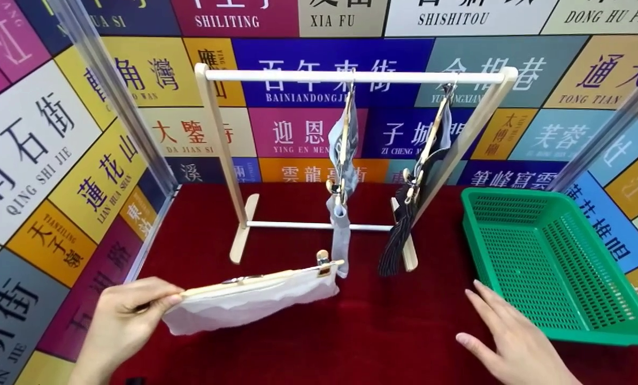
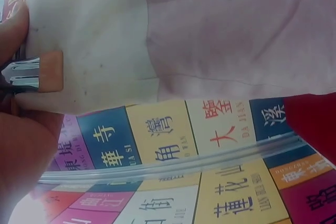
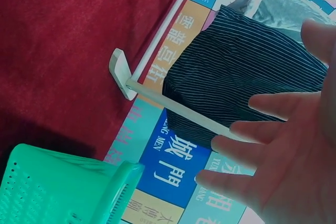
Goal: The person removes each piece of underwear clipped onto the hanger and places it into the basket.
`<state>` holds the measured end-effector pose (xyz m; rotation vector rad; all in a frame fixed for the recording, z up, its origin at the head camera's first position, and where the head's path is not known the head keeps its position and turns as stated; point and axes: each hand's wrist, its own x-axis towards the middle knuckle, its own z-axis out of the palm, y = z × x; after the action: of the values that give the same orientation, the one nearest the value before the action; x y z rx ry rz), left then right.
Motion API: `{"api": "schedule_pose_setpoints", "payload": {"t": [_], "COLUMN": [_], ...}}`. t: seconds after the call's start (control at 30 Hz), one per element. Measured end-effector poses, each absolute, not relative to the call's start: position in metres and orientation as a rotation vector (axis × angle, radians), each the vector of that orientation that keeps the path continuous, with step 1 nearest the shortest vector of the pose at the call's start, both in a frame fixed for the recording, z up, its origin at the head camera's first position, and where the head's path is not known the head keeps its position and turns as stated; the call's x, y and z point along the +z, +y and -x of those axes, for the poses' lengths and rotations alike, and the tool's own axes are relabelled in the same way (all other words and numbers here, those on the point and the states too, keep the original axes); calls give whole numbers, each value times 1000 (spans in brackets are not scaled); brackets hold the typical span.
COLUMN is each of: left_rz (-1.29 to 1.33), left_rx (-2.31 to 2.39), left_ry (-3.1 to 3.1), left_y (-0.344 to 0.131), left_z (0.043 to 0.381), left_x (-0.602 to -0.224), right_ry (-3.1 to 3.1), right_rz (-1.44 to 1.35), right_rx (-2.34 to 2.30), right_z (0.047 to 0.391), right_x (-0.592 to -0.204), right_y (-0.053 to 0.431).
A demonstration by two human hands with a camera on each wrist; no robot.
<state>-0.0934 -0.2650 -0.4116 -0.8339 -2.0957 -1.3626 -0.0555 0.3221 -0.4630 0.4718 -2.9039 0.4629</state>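
My left hand (image 1: 126, 321) pinches one end of a wooden clip hanger (image 1: 281, 276) between thumb and fingers at the left front. From its clips hangs a thin white garment (image 1: 244, 312), held well above the red tabletop. The left wrist view shows a metal clip with a tan pad (image 2: 51, 72) on the fabric close to the thumb. My right hand (image 1: 516, 339), holding nothing, has its fingers spread beside the green basket (image 1: 471, 235). Straight fingers and thumb also show in the right wrist view, overlapping a black pinstriped garment (image 3: 236, 61).
A wooden rack with a white top rail (image 1: 297, 76) stands at the back. On it hang a grey-blue outfit (image 1: 341, 224) near the middle and a dark outfit (image 1: 396, 235) toward the right. Walls with printed street names (image 1: 308, 128) enclose the red tabletop (image 1: 383, 326).
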Motion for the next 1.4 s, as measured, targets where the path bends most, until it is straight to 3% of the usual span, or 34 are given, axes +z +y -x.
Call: {"api": "schedule_pose_setpoints", "payload": {"t": [0.33,0.87,1.4], "left_rz": [894,1057,1115], "left_rx": [-1305,-1385,-1434], "left_ry": [-2086,-2008,-2009], "left_y": [-245,-205,-172], "left_z": [99,111,119], "left_x": [-414,-420,-418], "right_ry": [-2801,-2376,-2291], "right_rz": [-536,-856,-900], "right_rx": [598,757,993], "right_z": [57,77,88], "right_x": [-451,-441,-426], "right_y": [313,283,242]}}
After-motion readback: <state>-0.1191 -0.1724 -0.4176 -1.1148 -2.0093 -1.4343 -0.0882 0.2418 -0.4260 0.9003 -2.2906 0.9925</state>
